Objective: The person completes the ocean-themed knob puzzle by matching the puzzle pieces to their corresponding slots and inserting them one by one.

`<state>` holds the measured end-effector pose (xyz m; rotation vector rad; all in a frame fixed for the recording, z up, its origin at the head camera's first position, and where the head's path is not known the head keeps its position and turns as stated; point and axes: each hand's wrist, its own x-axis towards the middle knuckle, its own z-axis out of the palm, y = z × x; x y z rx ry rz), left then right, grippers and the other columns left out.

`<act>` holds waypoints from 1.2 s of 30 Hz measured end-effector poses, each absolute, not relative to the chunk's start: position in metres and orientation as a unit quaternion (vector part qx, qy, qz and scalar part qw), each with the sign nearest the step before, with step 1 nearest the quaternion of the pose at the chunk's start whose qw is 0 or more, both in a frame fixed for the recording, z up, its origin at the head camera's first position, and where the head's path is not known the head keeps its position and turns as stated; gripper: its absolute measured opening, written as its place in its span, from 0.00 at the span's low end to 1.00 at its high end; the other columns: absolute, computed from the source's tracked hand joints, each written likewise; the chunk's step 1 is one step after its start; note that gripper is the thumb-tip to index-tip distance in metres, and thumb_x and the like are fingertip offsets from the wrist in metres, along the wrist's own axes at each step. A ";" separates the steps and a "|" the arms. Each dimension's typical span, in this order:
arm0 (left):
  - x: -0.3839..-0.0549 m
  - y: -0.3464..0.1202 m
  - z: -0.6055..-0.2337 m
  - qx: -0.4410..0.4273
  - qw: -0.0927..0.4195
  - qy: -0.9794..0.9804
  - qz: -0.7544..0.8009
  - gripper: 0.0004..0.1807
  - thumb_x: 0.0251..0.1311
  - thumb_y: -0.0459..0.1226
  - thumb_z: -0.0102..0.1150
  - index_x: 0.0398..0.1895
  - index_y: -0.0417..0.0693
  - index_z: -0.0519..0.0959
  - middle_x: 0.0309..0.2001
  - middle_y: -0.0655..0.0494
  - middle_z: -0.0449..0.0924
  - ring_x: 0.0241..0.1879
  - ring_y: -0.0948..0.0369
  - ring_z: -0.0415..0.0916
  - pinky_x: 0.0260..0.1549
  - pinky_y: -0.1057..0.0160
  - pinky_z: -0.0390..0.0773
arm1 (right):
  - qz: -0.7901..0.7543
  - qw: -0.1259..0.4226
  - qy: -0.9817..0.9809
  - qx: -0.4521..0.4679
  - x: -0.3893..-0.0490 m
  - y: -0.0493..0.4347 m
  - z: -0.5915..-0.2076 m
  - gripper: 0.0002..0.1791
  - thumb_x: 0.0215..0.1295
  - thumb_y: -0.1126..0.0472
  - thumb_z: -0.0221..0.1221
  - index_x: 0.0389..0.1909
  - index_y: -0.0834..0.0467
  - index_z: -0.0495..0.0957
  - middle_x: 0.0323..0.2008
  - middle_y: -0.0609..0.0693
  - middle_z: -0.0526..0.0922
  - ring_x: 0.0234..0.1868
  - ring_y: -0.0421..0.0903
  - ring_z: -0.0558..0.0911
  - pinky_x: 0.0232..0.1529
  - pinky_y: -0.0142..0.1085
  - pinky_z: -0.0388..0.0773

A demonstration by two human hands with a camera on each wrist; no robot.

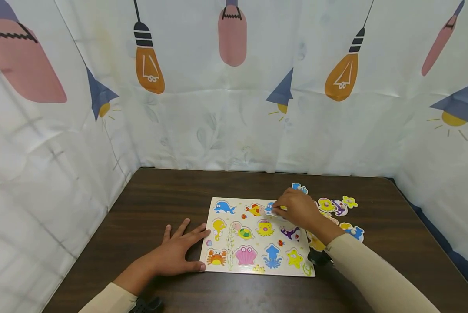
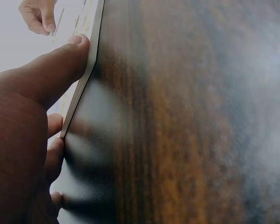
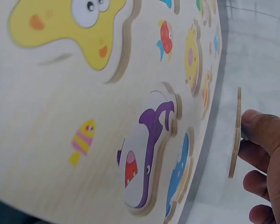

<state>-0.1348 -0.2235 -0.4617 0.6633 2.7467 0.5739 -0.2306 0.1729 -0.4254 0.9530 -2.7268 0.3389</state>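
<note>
A white wooden puzzle board [image 1: 239, 206] with colourful sea animals lies on the dark table. My left hand [image 1: 175, 254] has its fingers spread by the board's left edge, its thumb touching the lower-left corner; the left wrist view shows the thumb [image 2: 60, 65] along the edge. Above the board's upper right, my right hand [image 1: 298, 211] holds a thin wooden puzzle piece [image 3: 236, 135], pinched between thumb and fingers. That piece is edge-on in the right wrist view, so its picture is hidden. A purple-and-white whale [image 3: 149, 154] and a yellow starfish [image 1: 294, 258] are on the board.
Several loose puzzle pieces lie right of the board, among them a yellow flower-like piece [image 1: 350, 201] and a blue-and-yellow piece [image 1: 353, 232]. Another blue piece [image 1: 299, 188] lies behind the right hand. White printed curtains [image 1: 234, 130] hang around the table [image 1: 171, 191].
</note>
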 end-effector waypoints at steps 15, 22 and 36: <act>-0.134 -0.225 -0.461 0.228 0.131 0.943 0.202 0.52 0.53 0.71 0.63 0.80 0.68 0.61 0.81 0.62 0.53 0.80 0.40 0.33 0.63 0.21 0.27 | 0.115 0.108 -0.932 0.325 -0.241 0.151 -0.428 0.07 0.63 0.50 0.72 0.39 0.46 0.92 0.35 0.37 0.88 0.41 0.40 0.78 0.42 0.37 0.80; -0.133 -0.224 -0.457 0.231 0.131 0.940 0.214 0.51 0.54 0.69 0.65 0.80 0.66 0.62 0.80 0.58 0.54 0.79 0.38 0.33 0.62 0.21 0.26 | 0.127 0.101 -0.932 0.324 -0.244 0.141 -0.429 0.06 0.62 0.51 0.73 0.39 0.45 0.92 0.36 0.37 0.89 0.41 0.39 0.77 0.42 0.37 0.78; -0.134 -0.224 -0.459 0.224 0.134 0.943 0.208 0.51 0.53 0.70 0.65 0.80 0.68 0.62 0.80 0.61 0.53 0.80 0.40 0.32 0.63 0.21 0.26 | 0.123 0.104 -0.930 0.329 -0.247 0.119 -0.431 0.06 0.63 0.49 0.72 0.39 0.44 0.92 0.37 0.36 0.89 0.40 0.38 0.76 0.42 0.36 0.78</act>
